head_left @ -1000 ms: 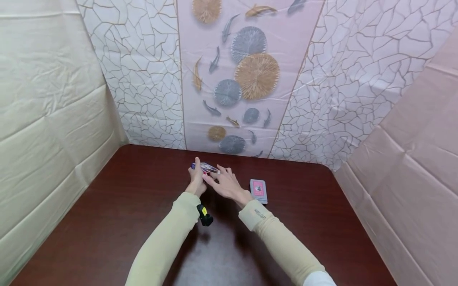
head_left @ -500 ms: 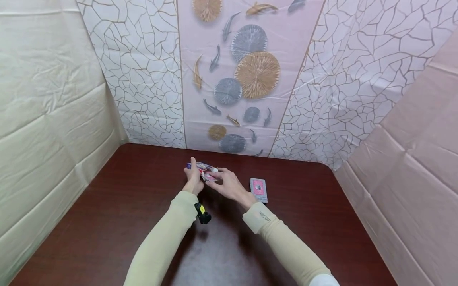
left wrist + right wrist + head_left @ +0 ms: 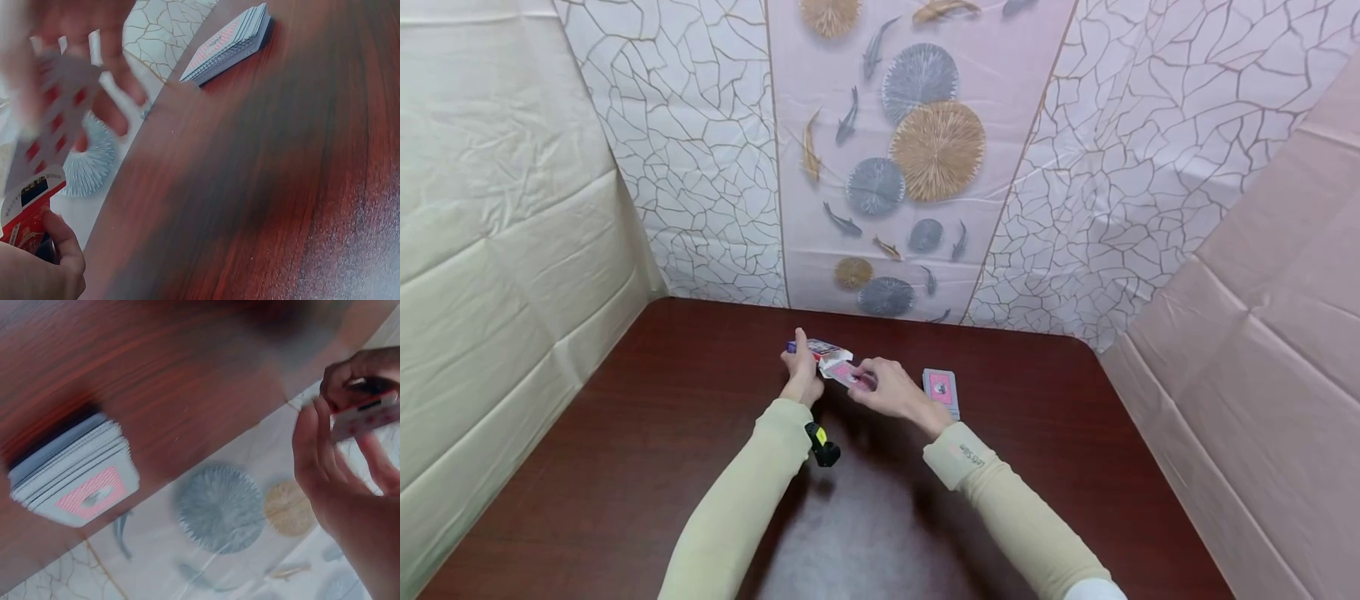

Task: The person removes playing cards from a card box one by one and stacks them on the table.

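Observation:
My left hand [image 3: 802, 372] grips a purple and red playing-card box [image 3: 829, 351], its mouth facing right. Out of that mouth stick pink-backed playing cards [image 3: 841, 372], whose ends my right hand [image 3: 889, 388] pinches between thumb and fingers. Seen from the left wrist, the lowest card [image 3: 59, 122] shows red diamonds and sits partly inside the box [image 3: 31, 215]. How many cards are held cannot be told. Just right of the right hand, a stack of playing cards [image 3: 941, 388] lies back side up on the table.
The dark red-brown table [image 3: 715, 450] has its far edge close beyond the hands. A patterned cloth [image 3: 880, 167] hangs behind it, with plain cloth walls [image 3: 505, 275] at the sides. A black device [image 3: 824, 448] is strapped to the left wrist.
My right hand has moved rightward from the box mouth, drawing the cards partly out. The left hand with the box has shifted slightly left. The stack on the table stays in place.

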A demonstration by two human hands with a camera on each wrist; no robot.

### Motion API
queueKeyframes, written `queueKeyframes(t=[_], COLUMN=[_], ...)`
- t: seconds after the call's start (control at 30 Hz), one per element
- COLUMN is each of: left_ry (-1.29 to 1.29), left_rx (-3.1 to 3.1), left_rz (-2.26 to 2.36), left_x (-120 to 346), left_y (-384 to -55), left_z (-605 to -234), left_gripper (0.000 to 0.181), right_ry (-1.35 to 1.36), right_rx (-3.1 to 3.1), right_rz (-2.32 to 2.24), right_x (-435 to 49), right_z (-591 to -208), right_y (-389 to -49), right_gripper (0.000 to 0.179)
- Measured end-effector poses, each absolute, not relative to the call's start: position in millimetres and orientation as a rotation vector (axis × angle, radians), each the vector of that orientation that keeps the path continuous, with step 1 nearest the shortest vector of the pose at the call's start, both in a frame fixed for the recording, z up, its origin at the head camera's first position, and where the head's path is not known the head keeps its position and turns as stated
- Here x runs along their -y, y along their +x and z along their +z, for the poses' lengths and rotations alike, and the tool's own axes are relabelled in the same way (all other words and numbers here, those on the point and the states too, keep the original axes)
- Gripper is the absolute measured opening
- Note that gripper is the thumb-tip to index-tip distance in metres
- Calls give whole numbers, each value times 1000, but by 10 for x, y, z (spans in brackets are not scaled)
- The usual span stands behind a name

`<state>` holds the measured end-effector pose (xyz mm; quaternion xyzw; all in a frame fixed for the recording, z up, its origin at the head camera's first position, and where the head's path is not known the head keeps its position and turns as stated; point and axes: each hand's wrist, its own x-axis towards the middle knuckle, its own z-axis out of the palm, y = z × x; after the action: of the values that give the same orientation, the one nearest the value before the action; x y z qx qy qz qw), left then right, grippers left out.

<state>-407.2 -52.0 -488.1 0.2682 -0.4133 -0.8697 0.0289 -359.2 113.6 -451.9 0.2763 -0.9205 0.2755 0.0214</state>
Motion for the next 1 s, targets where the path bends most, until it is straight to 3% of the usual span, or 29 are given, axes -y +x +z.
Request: queueKeyframes(t=[0.17,0.5,1.0], left_ry=[858,889,913], left_rx=[1268,1306,1310], left_rz=[-2701,-2733,-2712], left_x=[580,626,619], left_y=[-4028,-3902,-3918], left_z=[-4856,-4786,-4794], left_gripper=[88,79,74], right_ry=[755,59,-11], right_rx=[2907,2805,2857], right_rz=[839,259,18], right_x=[-1322,-1772,-1897], right_z=[-4541,-4795,-5036], right_y=[-3603,-3645,-3572], right_gripper=[43,52,53])
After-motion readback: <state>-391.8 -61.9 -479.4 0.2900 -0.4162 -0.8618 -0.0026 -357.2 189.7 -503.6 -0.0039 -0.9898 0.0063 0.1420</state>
